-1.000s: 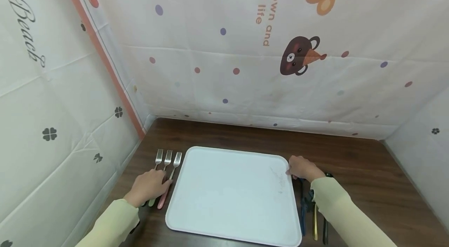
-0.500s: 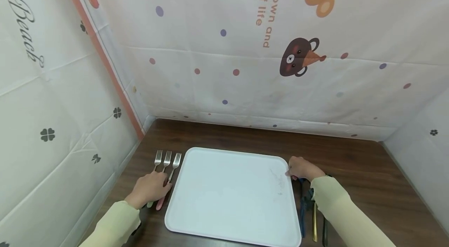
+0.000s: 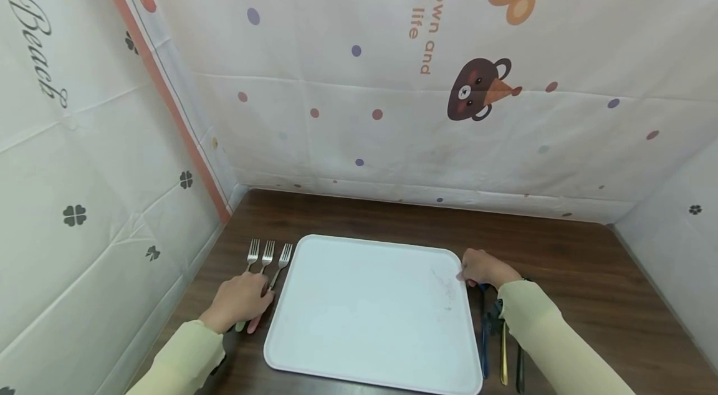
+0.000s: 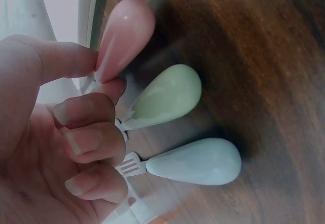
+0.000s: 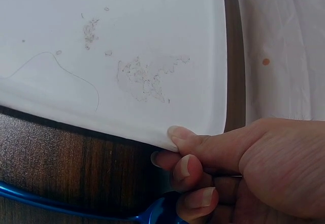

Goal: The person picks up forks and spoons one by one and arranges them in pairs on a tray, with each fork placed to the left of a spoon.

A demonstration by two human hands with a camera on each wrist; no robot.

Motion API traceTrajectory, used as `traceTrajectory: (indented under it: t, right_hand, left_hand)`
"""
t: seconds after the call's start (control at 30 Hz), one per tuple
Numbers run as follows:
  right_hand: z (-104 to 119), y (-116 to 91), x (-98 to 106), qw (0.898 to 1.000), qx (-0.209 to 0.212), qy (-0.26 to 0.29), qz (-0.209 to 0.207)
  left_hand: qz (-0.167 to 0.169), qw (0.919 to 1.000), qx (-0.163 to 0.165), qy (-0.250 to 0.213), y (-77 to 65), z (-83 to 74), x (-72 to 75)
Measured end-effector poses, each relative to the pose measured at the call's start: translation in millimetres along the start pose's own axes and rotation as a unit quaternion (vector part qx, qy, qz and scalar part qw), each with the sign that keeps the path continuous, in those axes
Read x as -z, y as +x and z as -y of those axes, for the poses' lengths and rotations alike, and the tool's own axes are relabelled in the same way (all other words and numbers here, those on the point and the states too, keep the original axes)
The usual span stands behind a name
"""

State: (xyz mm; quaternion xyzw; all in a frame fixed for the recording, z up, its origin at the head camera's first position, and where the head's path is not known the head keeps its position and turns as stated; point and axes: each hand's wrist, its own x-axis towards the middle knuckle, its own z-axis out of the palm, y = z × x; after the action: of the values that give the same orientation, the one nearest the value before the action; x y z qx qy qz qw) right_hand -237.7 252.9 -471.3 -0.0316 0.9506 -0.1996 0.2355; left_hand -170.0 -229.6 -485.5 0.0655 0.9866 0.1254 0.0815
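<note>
In the left wrist view, my left hand (image 3: 238, 301) pinches the pink-handled fork (image 4: 127, 33) between thumb and index finger, its other fingers curled. Beside it lie a green-handled fork (image 4: 167, 94) and a pale-blue-handled fork (image 4: 198, 162). All three point their tines away from me in the head view, left of a white rectangular tray (image 3: 370, 314). My right hand (image 3: 485, 268) grips the tray's far right corner, thumb on top of the rim and fingers curled at its outer edge. Dark smudges and a hair-like line mark the tray near that corner.
Right of the tray, partly under my right arm, lie a blue metallic utensil (image 3: 485, 345), a gold one (image 3: 503, 361) and a black one (image 3: 520, 370). Patterned cloth walls (image 3: 314, 146) stand behind and at both sides of the brown wooden table (image 3: 589, 295).
The pink-handled fork has turned slightly in my left hand: its handle end has shifted left, its tines a little right. My right hand and the tray have stayed in place.
</note>
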Motion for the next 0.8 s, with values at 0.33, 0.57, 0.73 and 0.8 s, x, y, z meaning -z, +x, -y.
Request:
traceTrajectory:
  t: [0.33, 0.57, 0.73, 0.8]
  right_hand:
    - [0.0, -0.5, -0.3, 1.0, -0.002, -0.004, -0.003]
    - [-1.4, 0.5, -0.3, 1.0, -0.01, -0.004, -0.001]
    - [-1.4, 0.8, -0.3, 1.0, -0.008, 0.001, -0.001]
    - [-1.3, 0.8, -0.2, 1.0, -0.007, 0.002, 0.0]
  left_hand:
    - [-0.012, 0.9999, -0.002, 0.007, 4.2, -4.2, 5.5]
    - [-0.036, 0.9987, -0.021, 0.029, 6.5, -15.7, 9.7]
    - [-0.036, 0.999, -0.021, 0.018, 5.6, -25.5, 8.6]
    - [-0.038, 0.9989, -0.022, 0.015, 5.8, -29.2, 7.1]
